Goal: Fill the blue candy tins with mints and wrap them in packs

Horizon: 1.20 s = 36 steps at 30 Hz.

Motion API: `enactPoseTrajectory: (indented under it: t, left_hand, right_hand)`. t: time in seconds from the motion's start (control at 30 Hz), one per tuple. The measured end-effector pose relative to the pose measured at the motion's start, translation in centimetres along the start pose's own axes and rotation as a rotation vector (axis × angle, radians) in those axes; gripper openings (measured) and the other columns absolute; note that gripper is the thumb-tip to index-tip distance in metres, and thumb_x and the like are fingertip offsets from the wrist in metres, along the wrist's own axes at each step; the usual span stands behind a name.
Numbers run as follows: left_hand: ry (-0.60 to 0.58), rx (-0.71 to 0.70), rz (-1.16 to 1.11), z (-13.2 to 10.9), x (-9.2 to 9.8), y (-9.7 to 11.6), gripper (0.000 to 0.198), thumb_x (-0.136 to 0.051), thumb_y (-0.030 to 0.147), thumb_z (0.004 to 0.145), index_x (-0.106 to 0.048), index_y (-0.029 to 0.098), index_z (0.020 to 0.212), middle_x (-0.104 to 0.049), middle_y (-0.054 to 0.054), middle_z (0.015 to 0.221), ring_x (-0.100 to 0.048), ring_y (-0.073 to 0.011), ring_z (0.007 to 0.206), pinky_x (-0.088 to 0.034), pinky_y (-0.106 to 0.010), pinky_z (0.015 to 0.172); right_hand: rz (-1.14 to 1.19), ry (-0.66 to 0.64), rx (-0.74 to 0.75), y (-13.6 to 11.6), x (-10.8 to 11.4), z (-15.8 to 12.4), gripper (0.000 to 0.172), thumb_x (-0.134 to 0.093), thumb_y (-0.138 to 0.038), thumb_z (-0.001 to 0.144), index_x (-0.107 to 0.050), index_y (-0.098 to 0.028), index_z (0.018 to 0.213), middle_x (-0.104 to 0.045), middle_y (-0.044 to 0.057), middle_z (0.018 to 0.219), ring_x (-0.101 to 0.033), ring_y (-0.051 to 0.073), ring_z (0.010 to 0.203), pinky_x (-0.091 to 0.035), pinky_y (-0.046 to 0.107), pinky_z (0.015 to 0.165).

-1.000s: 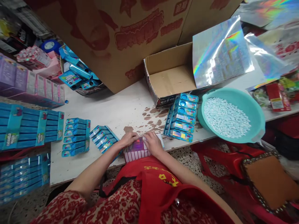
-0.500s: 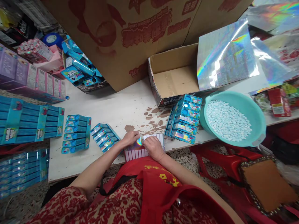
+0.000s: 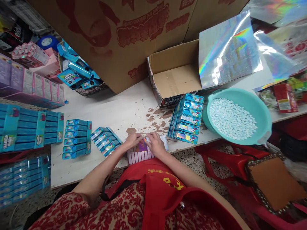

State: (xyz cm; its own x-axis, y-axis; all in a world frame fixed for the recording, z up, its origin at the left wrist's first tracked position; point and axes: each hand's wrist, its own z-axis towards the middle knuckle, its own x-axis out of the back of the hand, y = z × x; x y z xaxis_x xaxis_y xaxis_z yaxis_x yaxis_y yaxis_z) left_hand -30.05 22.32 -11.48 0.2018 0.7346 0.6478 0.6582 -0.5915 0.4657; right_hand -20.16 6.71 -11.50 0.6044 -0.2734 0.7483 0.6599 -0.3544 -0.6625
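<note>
Close to the table's front edge lies a sheet or pad with white strips and pink lines. Over it shows a small piece of shiny purple holographic film. My left hand has its fingers bent and closed on the film's left side. My right hand is at the film's right side, fingers bent and closed on its upper edge. The fingertips are small and partly hidden. Left of my hands stands a tilted blue display of candy boxes; to the right is another blue display.
A teal basin of small pale candies sits at the right. Behind are an open cardboard box, holographic sheets and a big carton. More blue displays stand left. A red stool is at the right.
My right hand has moved up and left from the striped sheet to the film's upper edge. My left hand stays about where it was. The view has shifted slightly.
</note>
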Motion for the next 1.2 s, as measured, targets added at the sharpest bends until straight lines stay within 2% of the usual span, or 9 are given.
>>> enactPoseTrajectory:
  t: [0.1,0.23,0.33,0.43,0.6,0.73,0.87,1.03,1.2]
  left_hand:
    - [0.006,0.006,-0.001,0.0,0.0,0.1,0.03,-0.043,0.033,0.084,-0.067,0.016,0.079,-0.065,-0.004,0.072,-0.054,-0.0178,0.068,-0.033,-0.027,0.06]
    - [0.01,0.005,-0.021,0.2,-0.1,0.0,0.029,-0.043,0.032,0.083,-0.067,0.016,0.078,-0.064,-0.004,0.07,-0.054,-0.0176,0.068,-0.033,-0.026,0.061]
    - [0.01,0.001,-0.042,0.2,-0.1,-0.1,0.028,-0.044,0.032,0.082,-0.066,0.016,0.076,-0.063,-0.003,0.068,-0.053,-0.0173,0.067,-0.033,-0.027,0.06]
    - [0.009,-0.003,-0.064,0.2,-0.1,-0.1,0.026,-0.044,0.03,0.082,-0.066,0.016,0.076,-0.063,-0.003,0.069,-0.053,-0.017,0.068,-0.033,-0.026,0.06]
    - [0.009,-0.015,-0.088,0.0,-0.1,-0.2,0.025,-0.045,0.029,0.081,-0.063,0.016,0.071,-0.061,-0.002,0.068,-0.051,-0.0163,0.067,-0.032,-0.026,0.06]
    - [0.012,-0.006,-0.11,0.3,-0.3,-0.4,0.023,-0.045,0.029,0.08,-0.062,0.016,0.069,-0.06,-0.002,0.066,-0.05,-0.0161,0.066,-0.031,-0.026,0.058]
    - [0.011,0.002,-0.138,0.6,-0.5,-0.7,0.024,-0.045,0.029,0.079,-0.062,0.016,0.07,-0.058,-0.002,0.065,-0.049,-0.0157,0.064,-0.031,-0.026,0.058]
    - [0.001,0.0,-0.17,0.7,-0.7,-0.9,0.022,-0.045,0.029,0.077,-0.061,0.016,0.069,-0.056,0.0,0.064,-0.047,-0.0148,0.064,-0.03,-0.025,0.057]
    - [-0.041,-0.062,-0.233,0.7,-0.3,-0.6,0.026,-0.044,0.034,0.08,-0.057,0.015,0.066,-0.048,0.002,0.058,-0.042,-0.0127,0.061,-0.029,-0.024,0.056]
  right_hand:
    - [-0.066,-0.063,0.057,-0.2,-1.3,0.1,0.028,-0.062,-0.021,0.085,-0.064,-0.02,0.113,-0.062,0.011,0.107,-0.055,0.025,0.097,-0.049,0.036,0.08]
    - [-0.138,-0.089,0.117,0.2,-1.5,-0.4,0.029,-0.057,-0.021,0.089,-0.062,-0.021,0.117,-0.063,0.011,0.11,-0.054,0.024,0.099,-0.047,0.035,0.08]
    - [-0.178,-0.087,0.153,0.5,-1.6,-0.6,0.026,-0.052,-0.024,0.092,-0.062,-0.021,0.117,-0.062,0.011,0.117,-0.054,0.024,0.102,-0.045,0.035,0.081]
    - [-0.2,-0.076,0.169,0.7,-2.0,-0.4,0.025,-0.05,-0.026,0.094,-0.063,-0.022,0.115,-0.063,0.011,0.115,-0.055,0.023,0.1,-0.044,0.035,0.079]
    - [-0.223,-0.022,0.132,0.8,-2.6,0.1,0.037,-0.05,-0.028,0.093,-0.054,-0.017,0.128,-0.062,0.014,0.114,-0.053,0.025,0.1,-0.043,0.036,0.079]
    - [-0.242,-0.043,0.201,1.1,-2.6,0.0,0.026,-0.052,-0.028,0.093,-0.062,-0.019,0.115,-0.065,0.01,0.109,-0.053,0.024,0.096,-0.04,0.035,0.075]
    - [-0.258,-0.057,0.27,1.4,-2.6,-0.2,0.022,-0.052,-0.025,0.093,-0.063,-0.02,0.112,-0.066,0.008,0.111,-0.052,0.022,0.095,-0.036,0.034,0.074]
    - [-0.26,-0.037,0.283,1.4,-2.6,-0.1,0.018,-0.049,-0.028,0.095,-0.066,-0.021,0.096,-0.067,0.007,0.101,-0.05,0.02,0.089,-0.033,0.034,0.074]
    - [-0.246,-0.031,0.292,1.6,-2.6,-0.1,0.014,-0.055,-0.022,0.092,-0.067,-0.023,0.088,-0.066,0.004,0.097,-0.048,0.02,0.087,-0.032,0.033,0.074]
